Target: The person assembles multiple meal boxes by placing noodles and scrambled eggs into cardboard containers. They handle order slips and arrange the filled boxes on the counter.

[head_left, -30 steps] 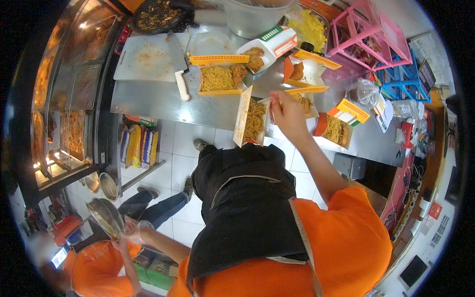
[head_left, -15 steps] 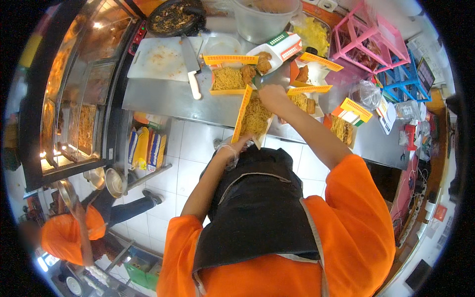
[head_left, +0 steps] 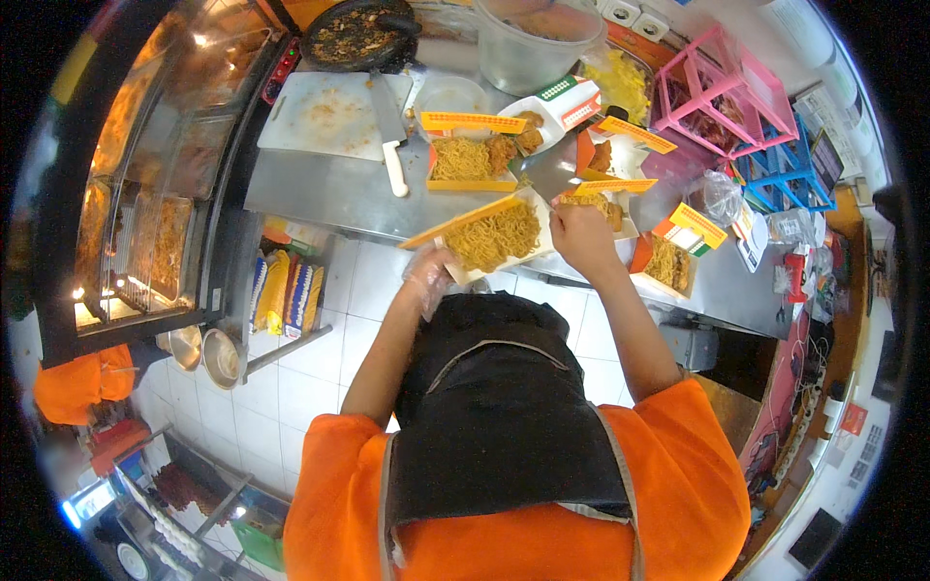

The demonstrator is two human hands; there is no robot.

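My left hand (head_left: 426,278), in a clear plastic glove, grips the left end of an open takeaway box (head_left: 459,222) filled with noodles (head_left: 492,237). The box is tilted at the counter's front edge, its yellow-edged flap along the far side. At the box's right end my bare right hand (head_left: 584,239) is closed on its edge, fingertips partly hidden. Just behind stands a noodle box with fried chicken (head_left: 472,184). Beside my right hand are another filled box (head_left: 608,186) and, further right, a noodle box with a raised flap (head_left: 690,227).
A knife (head_left: 390,126) lies on the edge of a white cutting board (head_left: 315,114). Behind are a black mortar (head_left: 339,44) and a clear tub (head_left: 533,58). Pink (head_left: 668,121) and blue racks stand right. A glass warming cabinet (head_left: 208,174) is left; a co-worker's orange sleeve (head_left: 82,385) shows lower left.
The noodle box in my hands has turned from nearly upright to slanting sideways. My right hand has moved right and toward me; my left hand slightly left. The co-worker has shifted further left.
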